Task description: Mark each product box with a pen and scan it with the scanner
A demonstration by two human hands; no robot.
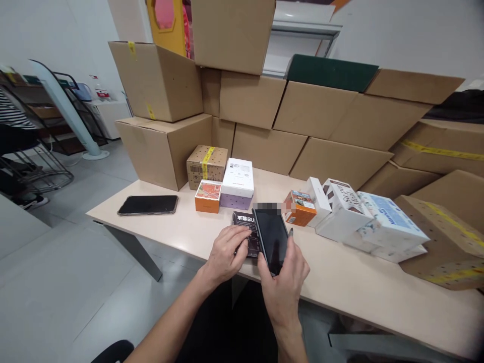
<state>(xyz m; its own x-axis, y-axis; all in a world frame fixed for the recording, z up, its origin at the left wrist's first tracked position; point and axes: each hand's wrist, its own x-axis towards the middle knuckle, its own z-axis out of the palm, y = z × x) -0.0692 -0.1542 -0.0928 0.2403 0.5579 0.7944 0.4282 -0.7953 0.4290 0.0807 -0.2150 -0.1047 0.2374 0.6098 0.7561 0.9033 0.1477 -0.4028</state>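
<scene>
My right hand (285, 275) is closed around a dark smartphone (273, 237), thumb on one long edge and fingers along the other. The phone is tilted with its black screen facing me. Just left of it, a flat black box (242, 220) with white print lies near the table's front edge. My left hand (229, 249) is closed over the near left part of this box, its fingers bent on the top and partly hiding the print. The phone overlaps the box's right side.
Another phone (148, 204) lies flat on the table (181, 227) at left. Behind my hands stand a small orange box (207, 202), a white-and-purple box (237, 184) and a taped carton (206, 164). Several product boxes (344, 209) line the right. Large cartons (260, 143) form a wall behind.
</scene>
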